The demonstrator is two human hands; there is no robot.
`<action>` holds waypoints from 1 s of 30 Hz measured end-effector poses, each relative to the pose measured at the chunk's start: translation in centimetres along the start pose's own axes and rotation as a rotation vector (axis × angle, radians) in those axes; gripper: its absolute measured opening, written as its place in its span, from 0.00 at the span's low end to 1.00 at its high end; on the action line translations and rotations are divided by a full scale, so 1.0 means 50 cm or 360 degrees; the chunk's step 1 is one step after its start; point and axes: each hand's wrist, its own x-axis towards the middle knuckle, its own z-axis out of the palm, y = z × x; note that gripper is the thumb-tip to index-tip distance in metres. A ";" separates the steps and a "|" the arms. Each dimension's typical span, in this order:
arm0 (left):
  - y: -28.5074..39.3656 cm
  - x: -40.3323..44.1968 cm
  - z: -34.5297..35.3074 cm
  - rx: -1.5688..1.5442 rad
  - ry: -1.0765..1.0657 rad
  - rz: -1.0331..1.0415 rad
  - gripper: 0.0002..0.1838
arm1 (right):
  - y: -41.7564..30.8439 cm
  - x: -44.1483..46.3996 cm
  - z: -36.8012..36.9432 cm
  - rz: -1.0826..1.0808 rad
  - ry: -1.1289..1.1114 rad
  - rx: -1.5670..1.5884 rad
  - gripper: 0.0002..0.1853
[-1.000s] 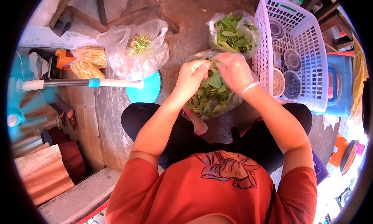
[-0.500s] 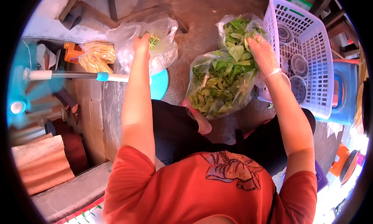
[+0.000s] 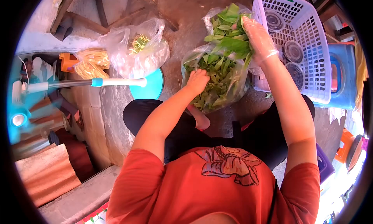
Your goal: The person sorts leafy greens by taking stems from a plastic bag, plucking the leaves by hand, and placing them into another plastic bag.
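Note:
My left hand (image 3: 198, 82) is at the left side of a clear plastic bag full of loose leafy greens (image 3: 217, 84), its fingers curled closed on leaves there. A clear plastic glove covers my right hand (image 3: 259, 41), which grips a bunch of leafy greens (image 3: 236, 45) by its right side. This bunch hangs over the space between the full bag and a second clear bag (image 3: 208, 20) with greens behind it. To the left, another clear bag (image 3: 155, 55) stands open with a small heap of thin stems (image 3: 139, 43) in it.
A white plastic basket (image 3: 316, 68) with round clear lids (image 3: 294, 51) stands beside my right hand, next to a blue container (image 3: 342, 76). A turquoise disc (image 3: 149, 88) on a pole lies at left. Wooden legs (image 3: 101, 10) stand at the back.
My left hand has left the bag of stems and moved right to the bag of greens. The right hand has lifted a bunch of leaves. The view has shifted slightly.

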 end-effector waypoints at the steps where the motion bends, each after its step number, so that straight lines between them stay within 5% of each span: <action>1: -0.005 -0.003 -0.005 0.0101 -0.0074 0.0009 0.09 | 0.000 -0.003 0.000 -0.0081 0.0060 0.0004 0.22; 7: -0.013 0.002 -0.043 -0.0036 0.0065 0.0012 0.06 | -0.031 -0.047 0.028 -0.0036 0.0155 0.0276 0.24; 9: -0.007 -0.006 -0.037 -0.0008 0.0105 0.0061 0.07 | 0.037 -0.005 -0.005 -0.0575 -0.0017 -0.0166 0.25; 11: 0.000 -0.009 -0.014 0.0052 -0.0008 0.0110 0.09 | 0.039 -0.005 0.001 -0.0570 -0.0083 -0.0201 0.25; 13: 0.003 -0.006 0.005 0.0065 -0.0121 0.0158 0.10 | -0.031 -0.056 0.038 -0.0018 -0.0036 0.0174 0.26; 14: 0.003 -0.004 0.012 0.0008 -0.0150 0.0121 0.06 | -0.047 -0.063 0.033 0.0118 -0.0139 0.0141 0.39; 17: 0.014 -0.008 -0.030 -0.0137 0.0017 0.0022 0.02 | -0.010 -0.032 0.022 0.0021 -0.0055 -0.0010 0.40; 20: 0.019 -0.012 -0.113 -0.0288 0.0128 -0.0084 0.03 | -0.026 -0.032 0.020 -0.0043 -0.0133 -0.0221 0.36; 23: 0.029 -0.030 -0.207 -0.0668 0.0206 -0.0279 0.06 | -0.035 -0.027 0.021 -0.0201 -0.0527 -0.0995 0.31; 24: 0.031 -0.036 -0.231 -0.0684 0.0280 -0.0299 0.05 | -0.049 -0.053 0.030 -0.0125 -0.0677 -0.0891 0.25; 27: 0.060 -0.056 -0.303 -0.0619 0.0548 -0.0226 0.05 | 0.024 -0.057 0.046 -0.0718 -0.0652 -0.1175 0.22; 30: 0.111 -0.078 -0.372 -0.0386 0.0715 -0.0089 0.05 | 0.009 -0.089 0.072 -0.0616 -0.0757 -0.1096 0.19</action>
